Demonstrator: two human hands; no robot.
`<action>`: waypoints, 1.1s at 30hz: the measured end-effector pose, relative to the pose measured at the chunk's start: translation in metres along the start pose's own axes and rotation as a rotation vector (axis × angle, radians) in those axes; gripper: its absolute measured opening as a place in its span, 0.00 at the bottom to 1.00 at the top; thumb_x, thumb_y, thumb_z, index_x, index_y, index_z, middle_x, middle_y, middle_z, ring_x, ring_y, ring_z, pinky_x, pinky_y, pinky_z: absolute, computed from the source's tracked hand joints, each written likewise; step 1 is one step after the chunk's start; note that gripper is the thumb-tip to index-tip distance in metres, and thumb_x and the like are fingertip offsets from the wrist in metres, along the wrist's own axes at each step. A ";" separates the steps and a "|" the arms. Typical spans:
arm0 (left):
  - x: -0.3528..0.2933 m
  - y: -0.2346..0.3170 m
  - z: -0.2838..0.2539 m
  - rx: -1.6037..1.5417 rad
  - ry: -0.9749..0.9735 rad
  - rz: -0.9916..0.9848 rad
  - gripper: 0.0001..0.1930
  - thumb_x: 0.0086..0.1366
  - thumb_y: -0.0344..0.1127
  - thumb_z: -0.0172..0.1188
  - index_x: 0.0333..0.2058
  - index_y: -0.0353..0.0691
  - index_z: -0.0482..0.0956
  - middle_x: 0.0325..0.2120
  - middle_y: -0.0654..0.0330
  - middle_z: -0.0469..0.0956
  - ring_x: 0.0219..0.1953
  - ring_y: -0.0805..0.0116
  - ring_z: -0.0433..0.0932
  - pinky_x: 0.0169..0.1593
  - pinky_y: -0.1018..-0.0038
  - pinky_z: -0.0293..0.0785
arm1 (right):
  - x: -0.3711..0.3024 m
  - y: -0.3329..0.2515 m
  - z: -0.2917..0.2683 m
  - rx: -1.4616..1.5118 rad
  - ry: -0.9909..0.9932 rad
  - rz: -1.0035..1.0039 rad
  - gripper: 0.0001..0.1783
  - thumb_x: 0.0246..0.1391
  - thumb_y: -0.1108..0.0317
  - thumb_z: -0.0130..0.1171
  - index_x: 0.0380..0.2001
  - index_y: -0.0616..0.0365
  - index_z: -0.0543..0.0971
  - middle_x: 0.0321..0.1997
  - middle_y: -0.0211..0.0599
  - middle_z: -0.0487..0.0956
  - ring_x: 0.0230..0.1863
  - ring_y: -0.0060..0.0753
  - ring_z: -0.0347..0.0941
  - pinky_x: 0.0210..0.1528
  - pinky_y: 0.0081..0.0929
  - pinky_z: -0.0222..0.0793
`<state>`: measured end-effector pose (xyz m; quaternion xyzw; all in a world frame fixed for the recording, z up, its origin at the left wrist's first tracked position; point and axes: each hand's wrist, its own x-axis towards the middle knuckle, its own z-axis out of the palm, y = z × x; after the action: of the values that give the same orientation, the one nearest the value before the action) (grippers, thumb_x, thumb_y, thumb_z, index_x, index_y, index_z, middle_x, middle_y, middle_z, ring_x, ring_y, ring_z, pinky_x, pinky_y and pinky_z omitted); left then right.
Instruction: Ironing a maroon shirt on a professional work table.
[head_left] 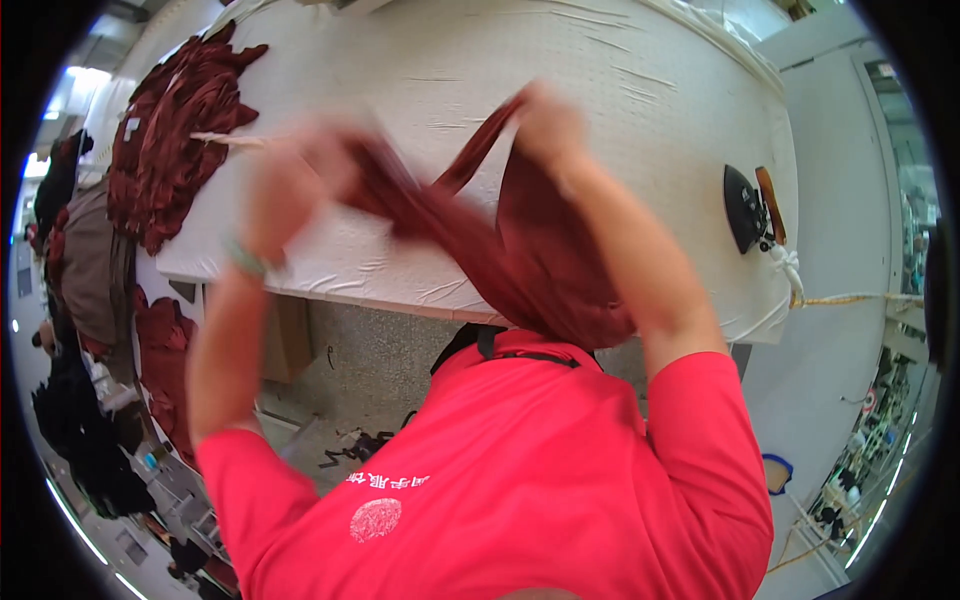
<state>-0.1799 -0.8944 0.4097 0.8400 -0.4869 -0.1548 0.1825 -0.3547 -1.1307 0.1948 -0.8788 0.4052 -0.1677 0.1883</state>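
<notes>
A dark red knit garment [560, 250] hangs over the table's front edge against my body, with narrower lengths of its cloth raised toward both hands. My right hand [550, 125] is closed on the upper end of one length. Motion blurs my left hand [300, 180], but a stretched length of the same garment runs up into it. Beyond that hand a thin pale strip [228, 140] reaches over a heap of dark red garments [180, 140] on the table's left end; I cannot make out what it is.
Pale padded cloth covers the wide table [660, 150]. A black iron [742, 208] with a brown handle stands near its right edge, its cord tied with white cloth. More garments [90, 270] hang at the left. A cardboard box [288, 340] sits under the table.
</notes>
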 end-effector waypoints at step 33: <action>-0.034 -0.154 0.242 -1.316 0.204 -0.843 0.19 0.67 0.42 0.73 0.49 0.39 0.78 0.25 0.68 0.76 0.19 0.82 0.69 0.18 0.82 0.61 | -0.142 0.277 -0.105 -0.268 -0.112 0.498 0.26 0.53 0.61 0.65 0.56 0.56 0.82 0.50 0.50 0.85 0.55 0.51 0.80 0.62 0.45 0.74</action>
<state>-0.1852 -0.8318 0.1274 0.6831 0.0836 -0.3896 0.6121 -0.6689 -1.2078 0.1366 -0.7772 0.6160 -0.0124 0.1279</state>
